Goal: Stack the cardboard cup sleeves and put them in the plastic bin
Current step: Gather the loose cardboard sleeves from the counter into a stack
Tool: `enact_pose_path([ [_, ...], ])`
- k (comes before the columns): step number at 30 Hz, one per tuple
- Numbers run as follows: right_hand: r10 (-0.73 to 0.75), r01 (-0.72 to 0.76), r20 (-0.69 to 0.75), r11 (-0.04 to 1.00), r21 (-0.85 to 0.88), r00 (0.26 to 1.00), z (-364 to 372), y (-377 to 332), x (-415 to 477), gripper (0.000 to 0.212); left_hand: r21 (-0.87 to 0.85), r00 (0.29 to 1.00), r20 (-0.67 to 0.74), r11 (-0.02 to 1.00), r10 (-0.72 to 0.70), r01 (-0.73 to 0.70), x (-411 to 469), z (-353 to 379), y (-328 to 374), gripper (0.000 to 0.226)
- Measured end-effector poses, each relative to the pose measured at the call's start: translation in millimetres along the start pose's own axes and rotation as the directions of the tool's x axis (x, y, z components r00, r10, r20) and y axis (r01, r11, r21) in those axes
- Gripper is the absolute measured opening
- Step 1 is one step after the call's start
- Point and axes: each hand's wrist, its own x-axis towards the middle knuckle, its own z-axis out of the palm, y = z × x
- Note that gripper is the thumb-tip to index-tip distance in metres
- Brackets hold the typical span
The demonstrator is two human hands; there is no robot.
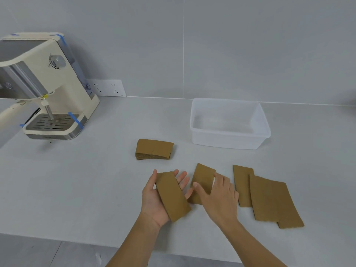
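A flat brown cardboard sleeve [172, 195] lies across the palm of my left hand [154, 201], thumb on its left edge, fingers spread beneath it. My right hand [219, 197] rests palm down on a second sleeve [203, 179] lying on the counter, thumb at its lower edge. A neat stack of sleeves [154, 149] sits further back. Three more loose sleeves lie at the right: a narrow one [242, 182], a larger one [269, 199] overlapping it, and one [292, 223] peeking out beneath. The clear plastic bin [229, 140] stands at the back right with nothing in it.
A cream espresso machine [48, 83] with blue tape strips stands at the back left, its handle sticking out left. A white socket strip [107, 87] sits against the grey wall. The counter's front edge [77, 241] runs below my forearms.
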Motion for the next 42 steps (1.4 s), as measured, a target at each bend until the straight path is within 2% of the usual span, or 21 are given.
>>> enact_pose_path([
  [3,0.023,-0.027,-0.027,0.988,-0.155,0.999,15,3,3,0.084,-0.007,0.998,0.015,0.998,0.06,-0.06,-2,-6,8,0.067],
  [7,-0.017,-0.001,-0.061,0.959,-0.282,0.998,28,-2,4,0.089,-0.007,0.995,-0.004,0.995,0.098,-0.098,-3,-10,12,0.064],
  [11,-0.076,0.056,-0.052,0.947,-0.315,0.996,35,-2,3,0.088,-0.018,0.993,-0.019,0.993,0.115,-0.115,-5,-12,13,0.064],
  [14,-0.105,0.094,-0.017,0.943,-0.321,0.994,35,2,3,0.079,-0.026,0.993,-0.022,0.993,0.117,-0.118,-5,-13,13,0.064],
  [20,-0.166,0.156,-0.018,0.951,-0.268,0.986,25,12,2,0.062,-0.046,0.992,-0.022,0.991,0.122,-0.122,-1,-13,11,0.061],
  [24,-0.155,0.152,-0.001,0.967,-0.203,0.988,24,12,-2,0.057,-0.046,0.994,-0.018,0.993,0.109,-0.11,5,-9,8,0.06],
  [33,-0.087,0.085,-0.048,0.995,-0.06,0.995,5,3,10,0.063,-0.045,0.996,-0.018,0.996,0.083,-0.083,15,-3,4,0.061],
  [39,-0.148,0.163,-0.104,0.976,0.148,0.983,-15,-18,9,0.059,0.002,0.998,-0.015,0.998,0.06,-0.06,21,8,0,0.061],
  [42,-0.203,0.217,-0.087,0.954,0.206,0.975,-19,-29,1,0.058,0.067,0.999,-0.013,0.997,0.038,-0.037,23,13,-3,0.062],
])
